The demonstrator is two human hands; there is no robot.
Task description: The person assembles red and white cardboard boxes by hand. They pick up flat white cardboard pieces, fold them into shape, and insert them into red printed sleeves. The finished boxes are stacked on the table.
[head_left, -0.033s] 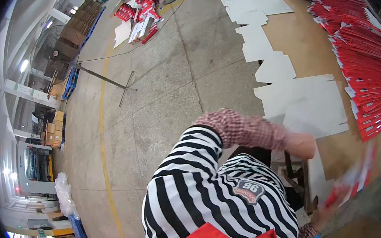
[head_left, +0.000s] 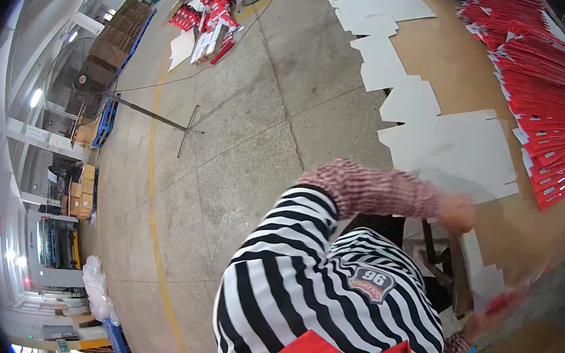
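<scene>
My left hand [head_left: 457, 212], on an arm in a red-checked sleeve, reaches out over the brown board surface [head_left: 534, 233], just above a dark wooden frame [head_left: 450, 265]. It is blurred, so I cannot tell its grip. My right hand [head_left: 480, 324] is low at the right and holds a blurred red card piece [head_left: 514, 298]. White flat carton blanks [head_left: 460, 144] lie just beyond my left hand. A long fanned row of red printed cartons [head_left: 549, 102] runs along the right. My black-and-white striped shirt [head_left: 311, 291] fills the lower middle.
More white blanks [head_left: 375, 6] trail toward the top. Grey concrete floor [head_left: 230, 143] with a yellow line [head_left: 152, 217] lies to the left. On it are a metal T-shaped stand [head_left: 187, 129], heaps of red cartons [head_left: 211, 8], stacked brown boxes [head_left: 105, 52] and blue pallets [head_left: 106, 121].
The blurred red piece in my right hand sits lower than before. My left hand has shifted slightly outward.
</scene>
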